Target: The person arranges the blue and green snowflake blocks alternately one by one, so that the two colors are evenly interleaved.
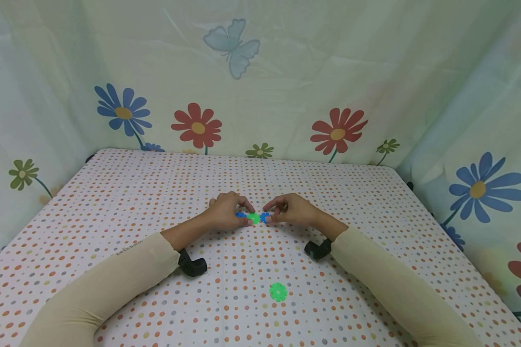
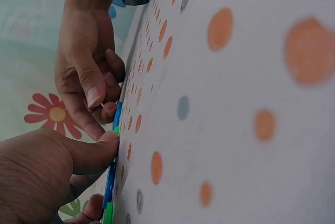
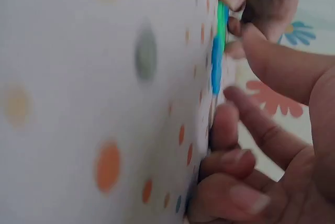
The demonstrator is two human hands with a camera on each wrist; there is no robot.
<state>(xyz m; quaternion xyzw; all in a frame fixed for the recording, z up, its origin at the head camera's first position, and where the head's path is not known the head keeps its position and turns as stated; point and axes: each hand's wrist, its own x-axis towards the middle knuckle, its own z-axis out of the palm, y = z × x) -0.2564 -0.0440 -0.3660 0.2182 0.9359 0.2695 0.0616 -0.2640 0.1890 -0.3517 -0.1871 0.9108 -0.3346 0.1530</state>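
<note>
A row of flat, notched plastic discs lies on the dotted table between both hands. In the head view a green disc [image 1: 254, 218] sits in the middle, with one blue disc [image 1: 240, 215] at its left and another blue disc [image 1: 264, 217] at its right. My left hand [image 1: 227, 211] pinches the row at the green disc, thumb on the near edge and index finger on the far edge. Around the right blue disc hovers my right hand [image 1: 296, 210]; in the right wrist view its thumb [image 3: 277, 64] stands apart from that blue disc [image 3: 216, 67], and the other fingers are loosely bent.
A loose green disc [image 1: 278, 292] lies nearer on the dotted tablecloth [image 1: 243, 308]. Black wrist devices [image 1: 192, 265] are strapped below both beige sleeves. A flowered curtain [image 1: 269, 86] hangs behind the table's far edge and along its sides.
</note>
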